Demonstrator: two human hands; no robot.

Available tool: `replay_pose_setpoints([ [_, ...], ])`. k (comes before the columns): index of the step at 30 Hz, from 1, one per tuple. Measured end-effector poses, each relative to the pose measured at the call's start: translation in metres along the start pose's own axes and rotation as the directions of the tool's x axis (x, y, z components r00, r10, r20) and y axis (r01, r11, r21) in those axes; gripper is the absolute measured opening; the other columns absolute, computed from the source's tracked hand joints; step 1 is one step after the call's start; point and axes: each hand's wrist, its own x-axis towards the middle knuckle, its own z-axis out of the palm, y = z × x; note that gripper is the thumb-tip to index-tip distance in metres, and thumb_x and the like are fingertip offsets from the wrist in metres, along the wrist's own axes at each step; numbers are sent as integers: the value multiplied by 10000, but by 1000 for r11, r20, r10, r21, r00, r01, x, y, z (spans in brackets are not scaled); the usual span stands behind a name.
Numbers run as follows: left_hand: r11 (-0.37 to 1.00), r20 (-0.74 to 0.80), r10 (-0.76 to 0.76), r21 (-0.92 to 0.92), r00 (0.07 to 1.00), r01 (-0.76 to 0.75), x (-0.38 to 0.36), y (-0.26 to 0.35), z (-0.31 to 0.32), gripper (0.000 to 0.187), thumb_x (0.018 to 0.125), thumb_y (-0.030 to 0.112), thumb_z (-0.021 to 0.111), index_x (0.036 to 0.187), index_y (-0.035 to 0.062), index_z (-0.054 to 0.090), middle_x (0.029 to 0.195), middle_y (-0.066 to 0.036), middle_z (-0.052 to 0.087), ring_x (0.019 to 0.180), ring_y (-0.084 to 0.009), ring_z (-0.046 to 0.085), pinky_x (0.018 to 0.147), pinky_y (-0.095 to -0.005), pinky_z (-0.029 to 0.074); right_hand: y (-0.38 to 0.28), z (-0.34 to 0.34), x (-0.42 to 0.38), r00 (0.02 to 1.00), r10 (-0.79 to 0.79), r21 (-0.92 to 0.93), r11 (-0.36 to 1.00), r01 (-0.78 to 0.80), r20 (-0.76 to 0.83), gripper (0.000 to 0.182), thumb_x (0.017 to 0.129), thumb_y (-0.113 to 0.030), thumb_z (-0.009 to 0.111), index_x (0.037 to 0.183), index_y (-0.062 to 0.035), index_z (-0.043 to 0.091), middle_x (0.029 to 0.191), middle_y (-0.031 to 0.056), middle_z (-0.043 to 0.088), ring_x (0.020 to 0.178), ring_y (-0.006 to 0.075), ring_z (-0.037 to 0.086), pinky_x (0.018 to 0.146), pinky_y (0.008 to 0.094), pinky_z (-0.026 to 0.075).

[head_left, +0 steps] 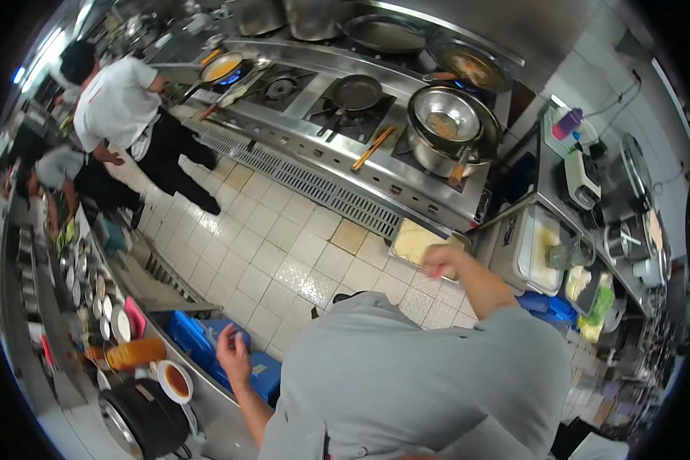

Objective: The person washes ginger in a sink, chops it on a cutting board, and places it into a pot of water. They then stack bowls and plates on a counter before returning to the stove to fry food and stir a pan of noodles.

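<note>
My left hand (pixel 234 357) is held out over the edge of the steel counter (pixel 226 425) at the lower left, its fingers apart and nothing in them. Close by it are blue containers (pixel 190 337). My right hand (pixel 441 262) is over the right edge of a metal tray of pale yellow food (pixel 414 244), beside the stove front. Its fingers are curled in, and what they hold, if anything, is hidden. Whether the hand touches the food cannot be told.
A stove (pixel 276 123) carries a small black pan (pixel 357 93), a steel bowl (pixel 442 115) and chopsticks (pixel 374 149). Two people (pixel 123 103) work at the left. A black pot (pixel 142 418), a sauce cup (pixel 176 381) and an orange bottle (pixel 136 353) stand lower left.
</note>
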Motion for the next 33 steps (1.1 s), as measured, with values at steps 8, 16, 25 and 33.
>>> replay_pose_setpoints([
  [8, 800, 352, -575, 57, 738, 597, 42, -240, 70, 307, 913, 139, 647, 1197, 23, 640, 964, -52, 675, 822, -159, 628, 704, -293, 520, 9, -199, -216, 153, 37, 150, 520, 841, -988, 232, 964, -262, 591, 1105, -86, 646, 763, 39, 645, 623, 155, 623, 557, 324, 537],
  [16, 679, 502, -732, 482, 461, 553, 83, -263, 70, 323, 917, 247, 644, 1188, 73, 632, 917, -52, 667, 778, -192, 630, 618, -368, 521, -285, -244, -127, 628, -270, 552, 309, 774, -729, 922, 916, -546, 634, 1447, 107, 258, 1419, 348, 364, 1296, 433, 454, 1058, 545, 428],
  [25, 865, 488, -477, 115, 731, 488, 304, -179, 109, 357, 934, 259, 620, 1234, 71, 579, 955, -60, 641, 762, -208, 629, 602, -365, 519, -376, -323, -23, 552, -216, 560, -584, 588, -805, 214, 1000, -221, 553, 937, -23, 504, 698, 36, 528, 474, 106, 459, 451, 238, 454],
  [33, 744, 800, -228, 511, 556, -430, 426, -319, 48, 202, 898, 268, 636, 967, 80, 616, 821, -95, 641, 765, -258, 645, 641, -446, 529, -349, -287, -79, 565, 4, 564, -35, 825, -825, 211, 1007, -206, 525, 820, -113, 491, 616, -15, 452, 443, 95, 365, 430, 274, 361],
])
